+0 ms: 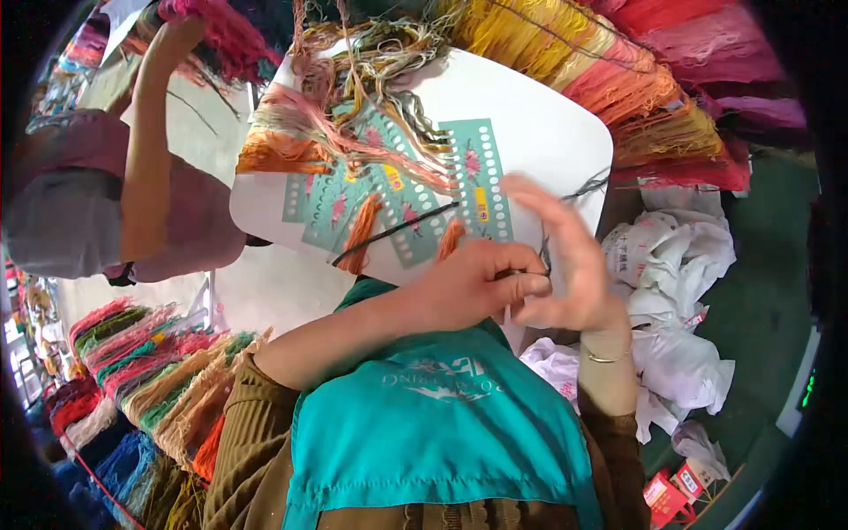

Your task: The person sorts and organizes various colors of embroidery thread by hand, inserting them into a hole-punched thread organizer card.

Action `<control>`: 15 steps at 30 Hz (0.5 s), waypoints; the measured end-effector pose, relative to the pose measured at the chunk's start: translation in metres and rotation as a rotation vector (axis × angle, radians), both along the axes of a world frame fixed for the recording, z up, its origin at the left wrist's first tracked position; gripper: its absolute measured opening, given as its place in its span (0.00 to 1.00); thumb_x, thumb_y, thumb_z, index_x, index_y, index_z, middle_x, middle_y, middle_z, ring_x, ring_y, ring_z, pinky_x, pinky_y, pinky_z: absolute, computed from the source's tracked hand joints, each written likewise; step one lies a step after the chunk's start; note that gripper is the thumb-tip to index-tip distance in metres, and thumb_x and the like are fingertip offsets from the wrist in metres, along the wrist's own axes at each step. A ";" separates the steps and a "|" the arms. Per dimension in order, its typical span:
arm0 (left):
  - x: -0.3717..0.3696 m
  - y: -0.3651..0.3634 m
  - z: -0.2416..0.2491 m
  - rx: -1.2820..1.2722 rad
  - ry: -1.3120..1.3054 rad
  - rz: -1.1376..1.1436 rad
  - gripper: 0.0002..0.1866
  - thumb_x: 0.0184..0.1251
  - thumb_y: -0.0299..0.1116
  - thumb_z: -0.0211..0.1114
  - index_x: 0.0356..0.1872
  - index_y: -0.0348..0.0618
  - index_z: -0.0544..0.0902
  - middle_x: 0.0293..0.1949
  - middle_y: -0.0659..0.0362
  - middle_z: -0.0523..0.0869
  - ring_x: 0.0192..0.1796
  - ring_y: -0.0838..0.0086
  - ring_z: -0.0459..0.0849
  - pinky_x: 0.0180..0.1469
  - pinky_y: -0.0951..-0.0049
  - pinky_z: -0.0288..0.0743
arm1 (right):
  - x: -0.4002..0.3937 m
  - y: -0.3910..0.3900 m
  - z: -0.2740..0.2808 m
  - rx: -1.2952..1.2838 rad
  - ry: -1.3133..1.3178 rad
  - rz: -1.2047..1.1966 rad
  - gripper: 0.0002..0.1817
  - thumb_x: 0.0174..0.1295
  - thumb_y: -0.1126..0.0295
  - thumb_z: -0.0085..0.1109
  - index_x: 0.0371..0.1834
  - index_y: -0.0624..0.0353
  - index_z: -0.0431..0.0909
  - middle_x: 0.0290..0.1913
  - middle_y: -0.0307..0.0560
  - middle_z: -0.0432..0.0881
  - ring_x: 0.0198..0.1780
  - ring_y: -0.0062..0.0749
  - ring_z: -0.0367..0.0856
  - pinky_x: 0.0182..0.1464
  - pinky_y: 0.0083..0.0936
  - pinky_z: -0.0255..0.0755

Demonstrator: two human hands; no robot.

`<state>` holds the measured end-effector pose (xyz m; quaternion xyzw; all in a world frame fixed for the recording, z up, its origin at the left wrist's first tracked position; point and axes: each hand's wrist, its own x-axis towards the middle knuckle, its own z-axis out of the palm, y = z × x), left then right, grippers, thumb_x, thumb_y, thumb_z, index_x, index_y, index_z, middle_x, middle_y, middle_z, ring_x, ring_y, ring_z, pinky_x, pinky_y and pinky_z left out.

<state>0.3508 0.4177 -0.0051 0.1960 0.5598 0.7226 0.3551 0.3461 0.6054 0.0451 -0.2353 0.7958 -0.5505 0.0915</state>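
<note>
My left hand is closed in a pinch, its fingertips gripping a thin dark thread just above the lap of my teal apron. Right beside it, touching its fingertips, is my right hand, with its fingers stretched up and apart and blurred, and a bracelet on the wrist. Both hands are at the near edge of a white board. On the board lie green punched thread cards with coloured thread bundles tied through their holes. A longer dark strand crosses the cards.
Hanks of yellow, orange, red and pink thread hang behind the board. More coloured hanks lie at lower left. White plastic bags are piled on the right, with small red boxes below them. Another person's raised arm is at upper left.
</note>
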 end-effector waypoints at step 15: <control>0.005 -0.098 -0.042 -0.216 -0.386 0.821 0.13 0.75 0.36 0.60 0.49 0.37 0.84 0.27 0.63 0.82 0.27 0.83 0.77 0.28 0.81 0.70 | -0.040 -0.115 -0.092 0.075 0.247 -0.139 0.05 0.59 0.76 0.66 0.37 0.63 0.84 0.31 0.48 0.85 0.29 0.34 0.84 0.30 0.28 0.75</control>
